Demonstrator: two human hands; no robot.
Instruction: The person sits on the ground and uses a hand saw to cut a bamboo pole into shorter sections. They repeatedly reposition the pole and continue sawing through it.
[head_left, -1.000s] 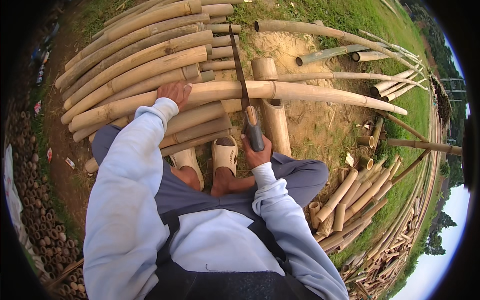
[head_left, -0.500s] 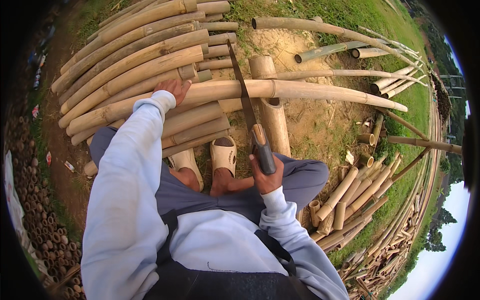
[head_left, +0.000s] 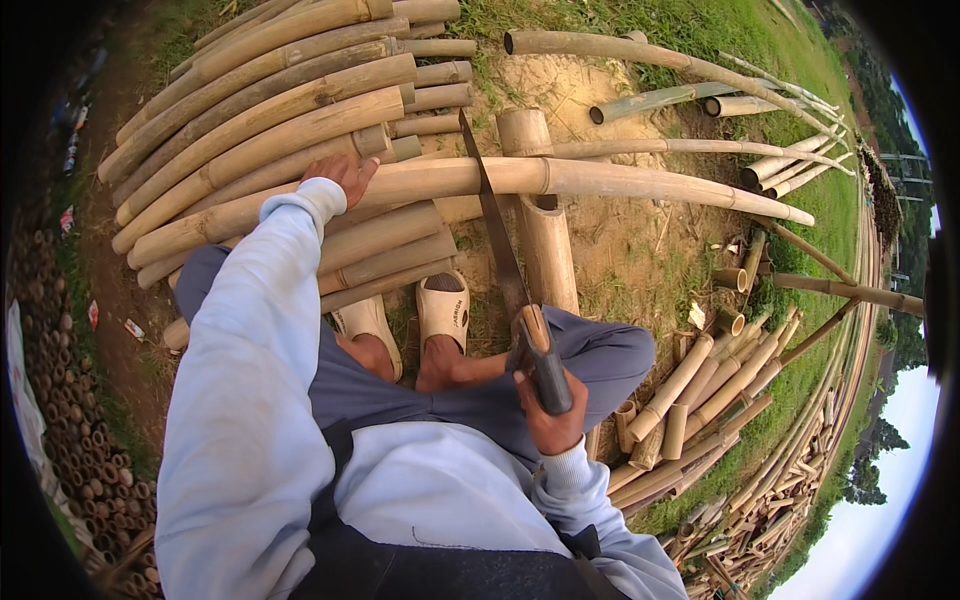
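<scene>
The right hand (head_left: 548, 415) was wrapped, fingers clamped, around the handle of a saw (head_left: 500, 250), whose blade was laid across a long bamboo pole (head_left: 600, 180). The pole was pressed down by the left hand (head_left: 340, 178), fingers spread flat, beside stacked bamboo (head_left: 250, 110).

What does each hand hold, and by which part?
The right hand grips the saw by its handle. The left hand presses on the bamboo pole, steadying it.

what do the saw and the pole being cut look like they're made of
Saw: thin dark blade, likely steel, dull finish; handle looks like wood with a dark grip, in the right hand. Pole: bamboo, pale tan, smooth, with ringed nodes, steadied by the left hand.
</scene>
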